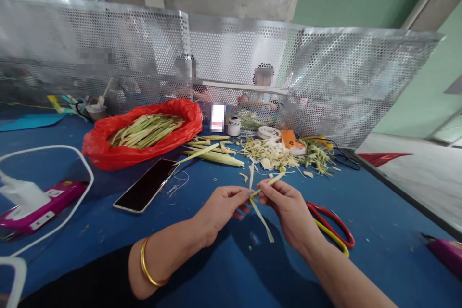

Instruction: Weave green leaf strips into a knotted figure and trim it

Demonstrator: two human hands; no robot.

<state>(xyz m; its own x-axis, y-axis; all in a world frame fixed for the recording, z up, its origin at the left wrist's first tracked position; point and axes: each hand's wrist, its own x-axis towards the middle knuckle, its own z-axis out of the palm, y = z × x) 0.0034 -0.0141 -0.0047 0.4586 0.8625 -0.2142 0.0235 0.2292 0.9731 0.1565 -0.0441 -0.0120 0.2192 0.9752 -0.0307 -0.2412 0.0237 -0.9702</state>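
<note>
Blue table [378, 231] carries the work: left hand [222, 207] and right hand [285, 207] together pinch 1 green stalk [269, 181], partly peeled, in front of the red bag [144, 151]. That bag looks well filled; a few unpeeled stalks [216, 157] lie beside it.

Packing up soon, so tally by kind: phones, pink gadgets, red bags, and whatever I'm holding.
Dark-screened phone: 1
Magenta gadgets: 2
Red bag holding green strips: 1
Green stalk, pinched between left hand and right hand: 1
Total: 5
</note>
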